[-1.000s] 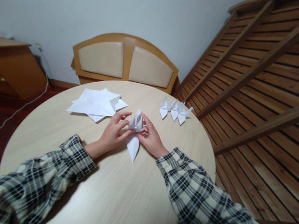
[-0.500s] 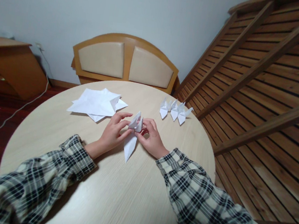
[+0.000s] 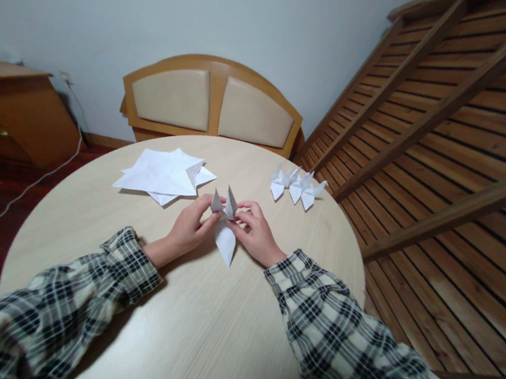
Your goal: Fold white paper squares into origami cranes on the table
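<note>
A partly folded white paper figure is pinched between both hands just above the round pale wooden table. My left hand grips its left side with fingers closed on one upright flap. Closed fingers of my right hand hold the right side. Two narrow points stick up between the hands and a wider pointed flap hangs toward me. Both arms wear plaid sleeves.
A loose pile of white paper sheets lies at the table's far left. Three folded paper cranes stand at the far right. A wooden chair stands beyond the table, slatted wooden panels to the right, a cable on the floor left.
The upright part of the paper figure has been pulled apart into two separate points. The lower flap swung left, then back toward the centre. Both hands stayed almost in place.
</note>
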`<control>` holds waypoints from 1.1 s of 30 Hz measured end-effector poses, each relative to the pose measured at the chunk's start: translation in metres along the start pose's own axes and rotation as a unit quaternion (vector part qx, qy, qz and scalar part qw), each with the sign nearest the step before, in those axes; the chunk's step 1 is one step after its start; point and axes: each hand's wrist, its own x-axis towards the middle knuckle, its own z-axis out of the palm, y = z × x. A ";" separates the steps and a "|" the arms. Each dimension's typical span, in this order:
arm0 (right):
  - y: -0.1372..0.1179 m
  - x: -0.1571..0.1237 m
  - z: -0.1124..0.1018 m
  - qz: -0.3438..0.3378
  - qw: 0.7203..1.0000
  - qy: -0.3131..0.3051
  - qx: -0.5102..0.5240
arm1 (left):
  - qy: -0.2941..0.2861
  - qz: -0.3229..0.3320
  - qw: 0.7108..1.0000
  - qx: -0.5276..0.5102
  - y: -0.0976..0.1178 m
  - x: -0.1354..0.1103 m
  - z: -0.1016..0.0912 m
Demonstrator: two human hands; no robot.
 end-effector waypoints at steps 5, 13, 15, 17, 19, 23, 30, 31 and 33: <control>-0.003 0.001 -0.001 -0.019 0.998 0.011 -0.060 | -0.019 -0.102 0.992 -0.073 -0.002 -0.002 0.004; -0.007 -0.003 -0.002 0.044 0.998 0.007 0.046 | -0.099 -0.131 0.970 -0.179 -0.001 0.001 0.005; -0.007 -0.004 -0.001 0.048 0.994 -0.004 0.093 | -0.099 -0.144 0.963 -0.203 -0.001 0.002 0.006; -0.006 -0.004 0.000 0.059 0.989 -0.009 0.137 | -0.102 -0.157 0.960 -0.210 -0.003 0.001 0.006; -0.005 -0.003 0.002 0.074 0.984 -0.004 0.165 | -0.111 -0.166 0.957 -0.212 -0.005 0.001 0.006; -0.005 -0.002 0.004 0.087 0.979 -0.002 0.183 | -0.128 -0.169 0.954 -0.213 -0.005 0.000 0.006; -0.011 -0.002 0.004 0.093 0.984 -0.012 0.151 | -0.038 -0.142 0.966 -0.212 -0.002 0.001 0.006; -0.012 -0.002 0.004 0.088 0.986 -0.008 0.141 | -0.055 -0.138 0.968 -0.202 -0.003 0.001 0.006; -0.011 -0.002 0.003 0.073 0.991 0.001 0.113 | -0.090 -0.129 0.969 -0.188 -0.004 0.000 0.005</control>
